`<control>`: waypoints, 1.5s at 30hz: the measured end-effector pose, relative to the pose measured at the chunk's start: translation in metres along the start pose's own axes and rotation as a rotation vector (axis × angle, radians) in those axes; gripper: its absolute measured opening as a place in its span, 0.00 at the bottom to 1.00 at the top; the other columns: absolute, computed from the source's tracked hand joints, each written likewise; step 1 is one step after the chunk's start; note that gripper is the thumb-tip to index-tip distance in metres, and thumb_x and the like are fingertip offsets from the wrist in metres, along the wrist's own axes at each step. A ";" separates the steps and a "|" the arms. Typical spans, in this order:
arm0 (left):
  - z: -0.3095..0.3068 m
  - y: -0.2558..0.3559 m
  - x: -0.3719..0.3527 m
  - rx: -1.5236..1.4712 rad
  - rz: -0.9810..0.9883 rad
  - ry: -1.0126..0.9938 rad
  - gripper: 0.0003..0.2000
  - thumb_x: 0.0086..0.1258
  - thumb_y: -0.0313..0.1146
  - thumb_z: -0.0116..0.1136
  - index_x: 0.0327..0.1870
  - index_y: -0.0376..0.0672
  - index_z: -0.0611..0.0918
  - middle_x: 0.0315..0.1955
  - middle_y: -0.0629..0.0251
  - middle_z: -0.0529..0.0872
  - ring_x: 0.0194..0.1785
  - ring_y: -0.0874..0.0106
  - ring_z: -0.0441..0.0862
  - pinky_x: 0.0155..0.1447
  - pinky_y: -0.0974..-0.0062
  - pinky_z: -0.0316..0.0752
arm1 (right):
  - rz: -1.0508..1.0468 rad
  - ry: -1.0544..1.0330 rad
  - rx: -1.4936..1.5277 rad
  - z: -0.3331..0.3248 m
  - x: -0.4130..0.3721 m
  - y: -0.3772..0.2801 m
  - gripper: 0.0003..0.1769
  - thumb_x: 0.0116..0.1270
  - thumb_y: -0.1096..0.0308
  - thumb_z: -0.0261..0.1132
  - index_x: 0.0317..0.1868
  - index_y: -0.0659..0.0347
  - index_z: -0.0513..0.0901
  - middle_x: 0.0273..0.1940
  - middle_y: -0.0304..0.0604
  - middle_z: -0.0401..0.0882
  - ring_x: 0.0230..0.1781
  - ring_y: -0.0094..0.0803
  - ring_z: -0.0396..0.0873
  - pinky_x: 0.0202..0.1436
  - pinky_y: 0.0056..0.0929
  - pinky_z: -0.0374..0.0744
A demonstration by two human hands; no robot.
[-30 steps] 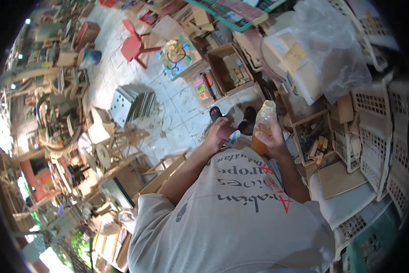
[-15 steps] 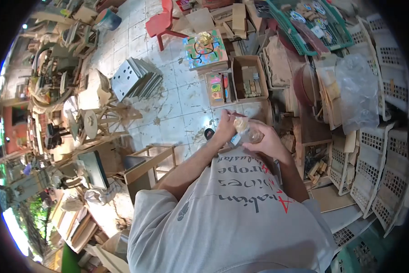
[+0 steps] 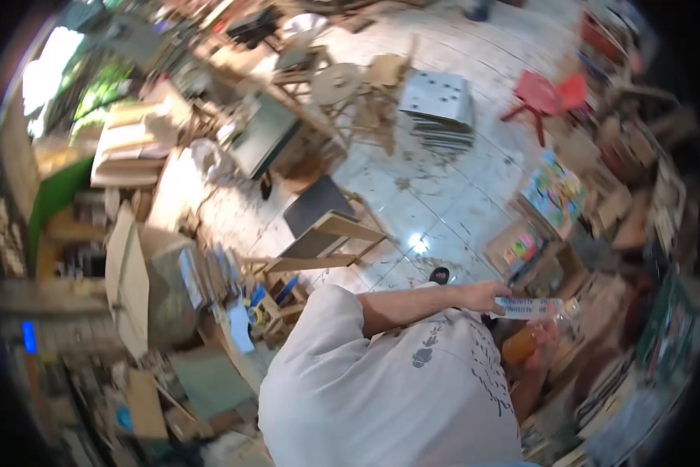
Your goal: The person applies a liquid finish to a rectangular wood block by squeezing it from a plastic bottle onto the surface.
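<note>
My left hand (image 3: pixel 486 296) pinches the end of a strip of sandpaper (image 3: pixel 525 307), its pale back turned up with blue "ALUMINUM" print. The strip runs right, toward the neck of a clear bottle (image 3: pixel 519 344) whose lower part looks orange-brown. Wrapped round the bottle is my right hand (image 3: pixel 546 346), in front of my shirt's right side. The bottle tilts, its light-coloured top (image 3: pixel 573 307) pointing up and right in the view. Part of the right fingers is blurred.
A wooden frame (image 3: pixel 338 233) stands beyond my left arm. Farther off are a stack of dotted panels (image 3: pixel 436 101), a red chair (image 3: pixel 541 95) and a brightly coloured puzzle board (image 3: pixel 554 191). An open cardboard box (image 3: pixel 564 268) stands just past my hands. Wood pieces crowd the left side.
The view has swung left, so my hands now appear lower and farther right. The sandpaper's printed back shows more plainly, and the bottle has tilted to show its orange-brown lower part.
</note>
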State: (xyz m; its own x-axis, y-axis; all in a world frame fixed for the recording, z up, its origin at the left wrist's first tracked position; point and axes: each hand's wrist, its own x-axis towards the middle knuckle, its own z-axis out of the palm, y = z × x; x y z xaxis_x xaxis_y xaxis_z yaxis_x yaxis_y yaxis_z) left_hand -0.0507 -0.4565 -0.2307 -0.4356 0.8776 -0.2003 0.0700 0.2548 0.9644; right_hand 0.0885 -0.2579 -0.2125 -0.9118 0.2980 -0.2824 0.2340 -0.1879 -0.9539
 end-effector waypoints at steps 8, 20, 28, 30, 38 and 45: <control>-0.053 0.007 -0.030 -1.080 -0.099 0.229 0.12 0.65 0.31 0.55 0.46 0.36 0.77 0.43 0.63 0.81 0.40 0.77 0.79 0.44 0.79 0.76 | 0.180 -0.277 0.790 0.058 0.058 -0.022 0.43 0.59 0.44 0.57 0.68 0.59 0.53 0.39 0.41 0.72 0.34 0.27 0.71 0.38 0.27 0.74; -0.040 -0.004 0.007 -1.545 0.128 0.453 0.15 0.70 0.40 0.47 0.49 0.39 0.73 0.45 0.65 0.80 0.44 0.75 0.80 0.51 0.77 0.76 | 0.288 -0.457 1.013 0.051 0.106 -0.026 0.44 0.56 0.44 0.60 0.67 0.57 0.54 0.34 0.39 0.72 0.30 0.26 0.70 0.37 0.28 0.67; -0.032 0.073 0.021 -1.450 -0.007 0.618 0.16 0.70 0.47 0.45 0.30 0.44 0.74 0.27 0.74 0.77 0.29 0.82 0.73 0.38 0.82 0.73 | 0.329 -0.778 0.946 0.015 0.110 -0.003 0.43 0.55 0.40 0.59 0.63 0.59 0.60 0.44 0.37 0.71 0.31 0.25 0.67 0.39 0.30 0.65; -0.020 0.082 0.022 -1.374 0.011 0.508 0.17 0.70 0.48 0.45 0.26 0.45 0.72 0.22 0.75 0.72 0.26 0.82 0.69 0.34 0.82 0.70 | 0.380 -0.671 0.914 0.009 0.107 -0.005 0.42 0.55 0.40 0.59 0.62 0.59 0.62 0.44 0.37 0.71 0.31 0.25 0.67 0.38 0.29 0.65; 0.004 0.035 0.028 -1.381 0.024 0.560 0.19 0.70 0.49 0.45 0.23 0.46 0.72 0.19 0.74 0.70 0.23 0.81 0.68 0.30 0.82 0.69 | 0.374 -1.067 1.105 -0.004 0.117 0.018 0.39 0.55 0.44 0.60 0.60 0.62 0.64 0.47 0.42 0.74 0.33 0.29 0.73 0.39 0.33 0.66; 0.022 0.048 0.031 -1.159 -0.219 1.011 0.19 0.68 0.51 0.48 0.28 0.43 0.75 0.20 0.74 0.74 0.23 0.82 0.69 0.27 0.81 0.68 | 0.388 -1.397 1.088 -0.001 0.112 0.000 0.40 0.51 0.49 0.62 0.58 0.70 0.65 0.48 0.47 0.74 0.28 0.36 0.73 0.35 0.33 0.64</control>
State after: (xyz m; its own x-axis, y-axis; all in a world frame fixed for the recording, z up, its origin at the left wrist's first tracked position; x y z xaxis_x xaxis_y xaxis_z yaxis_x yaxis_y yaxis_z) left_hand -0.0408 -0.4085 -0.1947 -0.7801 0.1154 -0.6149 -0.5737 -0.5239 0.6296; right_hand -0.0134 -0.2239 -0.2447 -0.5804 -0.7190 0.3823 0.7012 -0.6800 -0.2144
